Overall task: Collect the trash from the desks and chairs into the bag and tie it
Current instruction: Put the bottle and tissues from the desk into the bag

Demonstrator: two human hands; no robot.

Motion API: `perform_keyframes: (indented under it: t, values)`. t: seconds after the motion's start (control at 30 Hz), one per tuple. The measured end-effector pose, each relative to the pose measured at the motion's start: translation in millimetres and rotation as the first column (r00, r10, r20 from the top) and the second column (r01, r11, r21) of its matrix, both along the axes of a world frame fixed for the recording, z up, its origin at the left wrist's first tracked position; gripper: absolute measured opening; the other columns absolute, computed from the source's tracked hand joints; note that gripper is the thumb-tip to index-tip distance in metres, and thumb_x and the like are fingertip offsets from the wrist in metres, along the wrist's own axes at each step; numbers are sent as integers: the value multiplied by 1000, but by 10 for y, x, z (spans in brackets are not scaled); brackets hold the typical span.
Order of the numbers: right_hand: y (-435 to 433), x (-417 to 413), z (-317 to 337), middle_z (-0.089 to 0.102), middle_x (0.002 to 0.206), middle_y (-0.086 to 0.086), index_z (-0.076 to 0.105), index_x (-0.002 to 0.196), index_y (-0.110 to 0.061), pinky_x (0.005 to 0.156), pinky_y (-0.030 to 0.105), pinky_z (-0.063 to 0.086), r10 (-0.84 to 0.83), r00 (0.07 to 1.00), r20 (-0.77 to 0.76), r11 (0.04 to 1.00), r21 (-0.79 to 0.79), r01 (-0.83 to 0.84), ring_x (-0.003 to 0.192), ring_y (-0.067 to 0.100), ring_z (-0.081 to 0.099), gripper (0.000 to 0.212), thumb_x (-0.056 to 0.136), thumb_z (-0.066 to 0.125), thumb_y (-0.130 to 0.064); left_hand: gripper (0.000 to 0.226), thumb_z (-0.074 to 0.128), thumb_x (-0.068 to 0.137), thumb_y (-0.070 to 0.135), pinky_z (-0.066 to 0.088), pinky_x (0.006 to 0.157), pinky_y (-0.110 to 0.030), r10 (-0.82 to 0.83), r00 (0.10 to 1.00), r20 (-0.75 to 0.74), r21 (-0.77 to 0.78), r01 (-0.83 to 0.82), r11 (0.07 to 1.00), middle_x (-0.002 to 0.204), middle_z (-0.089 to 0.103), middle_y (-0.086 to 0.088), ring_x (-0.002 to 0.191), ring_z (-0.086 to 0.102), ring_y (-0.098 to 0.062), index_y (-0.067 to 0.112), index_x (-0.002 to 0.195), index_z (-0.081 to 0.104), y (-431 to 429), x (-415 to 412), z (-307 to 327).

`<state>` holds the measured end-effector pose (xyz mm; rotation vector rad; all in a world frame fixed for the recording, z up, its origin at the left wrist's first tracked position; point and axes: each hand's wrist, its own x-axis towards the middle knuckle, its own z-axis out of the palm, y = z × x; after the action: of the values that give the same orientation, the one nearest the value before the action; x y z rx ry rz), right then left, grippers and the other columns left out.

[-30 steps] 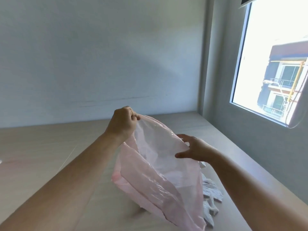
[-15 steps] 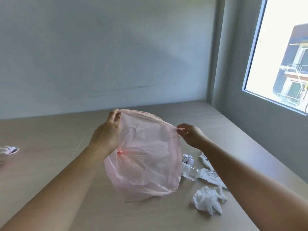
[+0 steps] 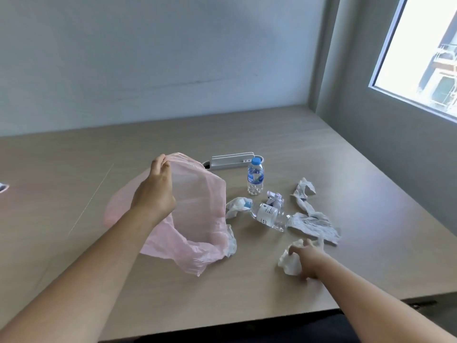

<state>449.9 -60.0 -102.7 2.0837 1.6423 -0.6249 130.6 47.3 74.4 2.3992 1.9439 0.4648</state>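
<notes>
My left hand [image 3: 155, 191] pinches the top rim of a thin pink plastic bag [image 3: 197, 219], holding its mouth up above the desk [image 3: 74, 243]; the bag's bottom rests on the wood. My right hand [image 3: 305, 258] lies low at the right, fingers closing around a crumpled white tissue [image 3: 289, 262]. Behind it lie a tipped clear bottle [image 3: 269, 216], an upright water bottle with a blue cap [image 3: 255, 175], a long crumpled tissue [image 3: 312, 224], a small paper wad [image 3: 274, 200] and a white wrapper [image 3: 236, 206] beside the bag.
A white cable-port cover [image 3: 232, 160] stands open behind the bag. The desk meets a pale wall at the back and a grey wall with a window [image 3: 420, 50] at right. A small object [image 3: 3, 187] shows at the far left edge. The desk's front edge runs below my right arm.
My right hand let go of the bag's rim and dropped to the tissue near the front. The left hand lowered the bag onto the desk. The view tilted down, showing the bottles.
</notes>
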Motion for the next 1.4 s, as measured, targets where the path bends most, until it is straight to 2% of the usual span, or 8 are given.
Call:
perform_keyframes:
  t: [0.13,0.37,0.5,0.6,0.67,0.97,1.23,1.4]
  values:
    - [67,21,48,66,110,9,69,104,-15,84,23,46,-139,968,-208,969,175,177,101,22,62,30,79,55,-6,76,50,74,-6,48,88,-41,-17,1000,-14,-65,16,998,156,4,1,119,51,-33,7,144,23,-21,81,-140]
    - [707,-510,931,64,63,2,75,85,-12,43,14,38,-124,686,-717,676,445,587,57,16,54,23,75,57,-1,77,49,73,-7,46,92,-37,-60,994,97,-79,68,995,156,5,2,132,40,-25,6,145,23,-33,215,-124]
    - [930,-1224,1298,66,72,6,73,97,-12,49,13,41,127,584,-802,770,451,451,55,6,52,29,74,61,1,78,51,74,-4,42,98,-32,-85,983,162,-34,92,995,156,6,0,135,35,-22,5,145,22,-31,273,-48]
    - [942,-1499,1190,58,117,4,49,136,-26,90,24,47,276,608,-744,910,406,84,99,12,56,66,76,75,-13,78,53,78,1,42,99,-33,-61,983,172,-75,75,994,157,2,3,135,37,-22,7,147,17,-76,285,-97]
    - [974,-1428,1070,48,136,5,38,141,-33,93,29,45,270,627,-731,924,380,45,110,20,52,75,77,76,-18,80,50,77,-2,47,89,-32,-35,986,161,-112,53,992,156,-2,9,128,44,-23,10,148,15,-107,275,-170]
    - [1150,-210,516,51,133,8,45,133,-23,98,34,41,-41,947,-320,845,495,204,121,29,47,54,82,63,-25,81,47,75,-7,46,85,-29,-27,980,196,-111,49,993,157,-2,11,132,40,-19,10,148,16,5,221,-260]
    - [986,-74,-78,51,129,10,21,143,-25,92,41,43,-73,994,-85,939,329,97,122,31,46,79,80,66,-40,81,48,74,-5,41,89,-26,-27,984,178,-83,43,996,157,1,11,136,34,-17,11,148,18,157,188,-291]
    - [1040,-16,11,51,122,13,32,139,-23,87,38,47,-128,967,-219,919,341,199,112,30,52,75,75,72,-29,80,48,74,-6,39,89,-25,-21,984,175,-82,36,996,157,3,7,137,32,-18,9,147,19,191,191,-346]
